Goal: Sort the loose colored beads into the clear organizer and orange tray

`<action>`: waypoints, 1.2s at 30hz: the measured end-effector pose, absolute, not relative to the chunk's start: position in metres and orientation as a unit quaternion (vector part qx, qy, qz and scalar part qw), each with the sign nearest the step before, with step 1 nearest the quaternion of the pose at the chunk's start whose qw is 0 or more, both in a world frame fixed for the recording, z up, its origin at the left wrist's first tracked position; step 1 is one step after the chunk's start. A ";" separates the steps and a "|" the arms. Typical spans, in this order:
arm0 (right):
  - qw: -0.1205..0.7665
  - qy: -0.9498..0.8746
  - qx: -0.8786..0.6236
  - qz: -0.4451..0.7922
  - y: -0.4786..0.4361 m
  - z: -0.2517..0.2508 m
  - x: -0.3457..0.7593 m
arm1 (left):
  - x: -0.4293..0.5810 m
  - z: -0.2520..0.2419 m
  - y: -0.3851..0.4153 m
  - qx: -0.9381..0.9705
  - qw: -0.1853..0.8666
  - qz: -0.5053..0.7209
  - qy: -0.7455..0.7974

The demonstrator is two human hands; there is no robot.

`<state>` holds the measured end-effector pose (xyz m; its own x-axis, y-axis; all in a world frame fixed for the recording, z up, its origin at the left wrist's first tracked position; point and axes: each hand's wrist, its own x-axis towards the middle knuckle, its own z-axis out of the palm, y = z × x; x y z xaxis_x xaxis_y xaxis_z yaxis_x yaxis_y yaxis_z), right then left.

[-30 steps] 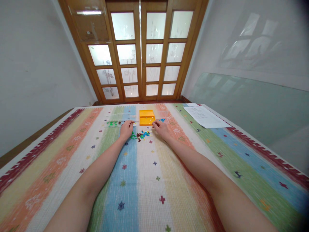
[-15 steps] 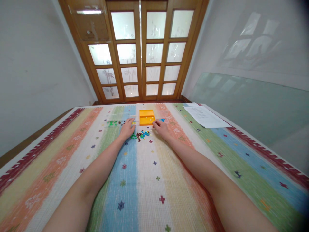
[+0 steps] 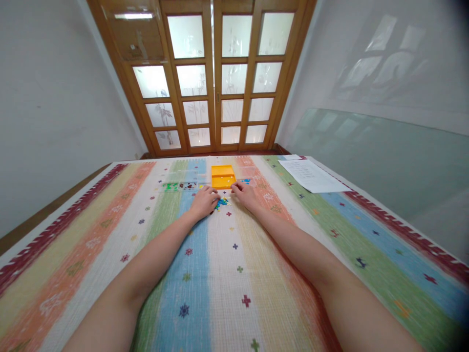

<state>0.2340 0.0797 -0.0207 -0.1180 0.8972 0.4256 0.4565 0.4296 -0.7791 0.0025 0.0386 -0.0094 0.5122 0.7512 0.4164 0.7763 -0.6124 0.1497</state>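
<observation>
Fingers (image 3: 212, 191) of the left hand (image 3: 202, 201) bend down at the pile of small coloured pieces (image 3: 222, 202), mid-frame. Those of the right hand (image 3: 246, 194) bunch beside the open yellow box (image 3: 222, 183), just above the pile. I cannot tell whether either hand grips a piece. Left of the box, I see green pieces (image 3: 170, 187); right, blue pieces (image 3: 245, 181). A white sheet (image 3: 313, 177) lies upper right on the striped surface (image 3: 222, 274).

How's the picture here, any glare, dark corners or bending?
Head view: the panes glow brightly; window-shaped glare marks the right wall; both right corners darken; wide-angle distortion seems to splay the doors outward at the top; the pieces are too small to look crisp.
</observation>
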 end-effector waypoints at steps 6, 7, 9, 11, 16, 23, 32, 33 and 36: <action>0.461 -0.714 -0.471 0.236 0.080 -0.021 0.234 | 0.002 -0.008 0.037 -0.854 -0.010 -0.239 -0.463; 0.460 -0.714 -0.472 0.235 0.080 -0.021 0.234 | 0.002 -0.008 0.037 -0.851 -0.013 -0.239 -0.468; 0.458 -0.713 -0.477 0.232 0.081 -0.022 0.234 | 0.003 -0.008 0.037 -0.846 -0.013 -0.239 -0.477; 0.457 -0.715 -0.476 0.232 0.081 -0.022 0.233 | 0.004 -0.008 0.037 -0.841 -0.012 -0.235 -0.488; 0.460 -0.721 -0.466 0.228 0.079 -0.020 0.232 | 0.010 -0.008 0.039 -0.824 -0.020 -0.240 -0.512; 0.456 -0.723 -0.466 0.227 0.079 -0.020 0.232 | 0.011 -0.011 0.041 -0.826 -0.039 -0.254 -0.502; 0.457 -0.721 -0.467 0.232 0.077 -0.017 0.232 | 0.001 -0.017 0.057 -0.718 -0.190 -0.428 -0.515; 0.455 -0.721 -0.469 0.233 0.076 -0.017 0.232 | -0.001 -0.018 0.060 -0.696 -0.225 -0.449 -0.514; 0.449 -0.720 -0.475 0.234 0.076 -0.016 0.231 | -0.010 -0.021 0.068 -0.645 -0.319 -0.491 -0.491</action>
